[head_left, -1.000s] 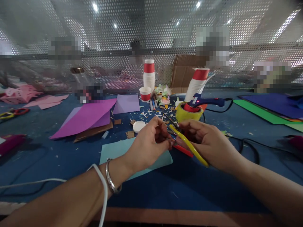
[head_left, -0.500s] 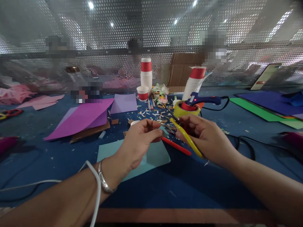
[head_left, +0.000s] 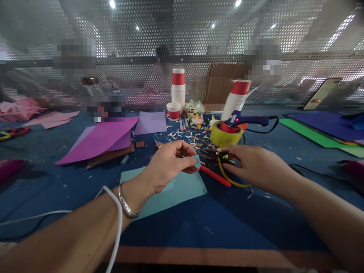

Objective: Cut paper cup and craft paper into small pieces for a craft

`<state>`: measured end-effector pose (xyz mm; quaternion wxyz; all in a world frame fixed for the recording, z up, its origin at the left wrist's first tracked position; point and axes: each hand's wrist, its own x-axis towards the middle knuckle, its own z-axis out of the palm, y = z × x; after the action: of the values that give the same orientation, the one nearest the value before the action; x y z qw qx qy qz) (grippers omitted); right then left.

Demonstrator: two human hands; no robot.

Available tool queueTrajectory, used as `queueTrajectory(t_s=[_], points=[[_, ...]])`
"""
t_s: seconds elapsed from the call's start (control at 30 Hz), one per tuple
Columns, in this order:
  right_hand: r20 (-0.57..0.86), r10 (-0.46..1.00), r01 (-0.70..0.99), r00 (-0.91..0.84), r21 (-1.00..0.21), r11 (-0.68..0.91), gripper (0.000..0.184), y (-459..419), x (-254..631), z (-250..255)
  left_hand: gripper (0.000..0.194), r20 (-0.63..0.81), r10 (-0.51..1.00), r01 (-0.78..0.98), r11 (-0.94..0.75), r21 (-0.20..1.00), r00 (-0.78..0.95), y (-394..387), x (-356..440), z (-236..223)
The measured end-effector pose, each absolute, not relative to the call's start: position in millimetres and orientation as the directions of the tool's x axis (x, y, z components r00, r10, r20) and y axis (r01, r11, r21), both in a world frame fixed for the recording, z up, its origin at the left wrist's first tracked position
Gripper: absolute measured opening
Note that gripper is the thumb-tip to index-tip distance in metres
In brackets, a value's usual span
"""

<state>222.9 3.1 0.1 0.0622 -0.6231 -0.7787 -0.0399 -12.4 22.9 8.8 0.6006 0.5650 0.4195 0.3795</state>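
Note:
A small light-blue paper piece [head_left: 197,161] is pinched between the thumb and fingers of my left hand [head_left: 170,163]. Below that hand lies a light-blue paper sheet [head_left: 182,193], partly covered by my wrist. My right hand [head_left: 250,161] rests low over the table with its fingers around the handles of a pair of yellow-handled scissors [head_left: 223,172]. The blades point left, down among paper scraps, and are partly hidden. Between the hands a red pen-like stick [head_left: 216,176] lies on the table.
Behind my right hand, a blue glue gun [head_left: 247,120] lies on a yellow tape roll [head_left: 224,138]. Stacked paper cups [head_left: 178,89] and a leaning stack [head_left: 236,100] stand farther back. Purple sheets [head_left: 99,140] lie left, coloured sheets [head_left: 321,132] right. A white cable [head_left: 118,220] crosses my left forearm.
My right hand has lowered the scissors to the table, and their blades no longer point up. The blue paper piece in my left hand has turned and shows more of its face.

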Motion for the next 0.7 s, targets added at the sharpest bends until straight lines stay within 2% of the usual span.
queueTrajectory(t_s=[0.1,0.17,0.23,0.3,0.37,0.43,0.7], points=[[0.156,0.96,0.972,-0.23,0.081,0.22,0.033,-2.0,225.0,2.0,0.015,-0.092,0.925,0.028,0.088,0.996,0.369,21.2,-11.2,10.3],[0.268,0.921,0.959,-0.283,0.098,0.267,0.03,-6.6,223.2,4.7,0.015,-0.11,0.92,0.033,0.105,0.994,0.376,20.2,-10.4,10.9],[0.445,0.801,0.907,-0.4,0.067,0.415,0.028,-12.5,217.5,7.6,0.015,-0.131,0.909,0.032,0.129,0.991,0.395,18.8,-9.4,10.3],[0.545,0.642,0.79,-0.539,0.064,0.609,0.026,-18.2,209.4,9.8,0.015,-0.153,0.896,0.013,0.163,0.987,0.418,17.2,-7.9,8.8],[0.55,0.516,0.667,-0.657,0.104,0.738,0.024,-22.0,201.7,10.5,0.016,-0.178,0.883,-0.009,0.202,0.979,0.435,15.2,-6.2,7.0],[0.524,0.468,0.6,-0.711,0.106,0.793,0.022,-23.1,197.1,9.8,0.017,-0.199,0.868,-0.023,0.235,0.972,0.454,13.3,-4.7,5.9],[0.569,0.446,0.577,-0.691,0.061,0.815,0.022,-18.7,196.8,4.2,0.017,-0.242,0.858,-0.094,0.316,0.944,0.454,8.3,-1.3,9.9]])
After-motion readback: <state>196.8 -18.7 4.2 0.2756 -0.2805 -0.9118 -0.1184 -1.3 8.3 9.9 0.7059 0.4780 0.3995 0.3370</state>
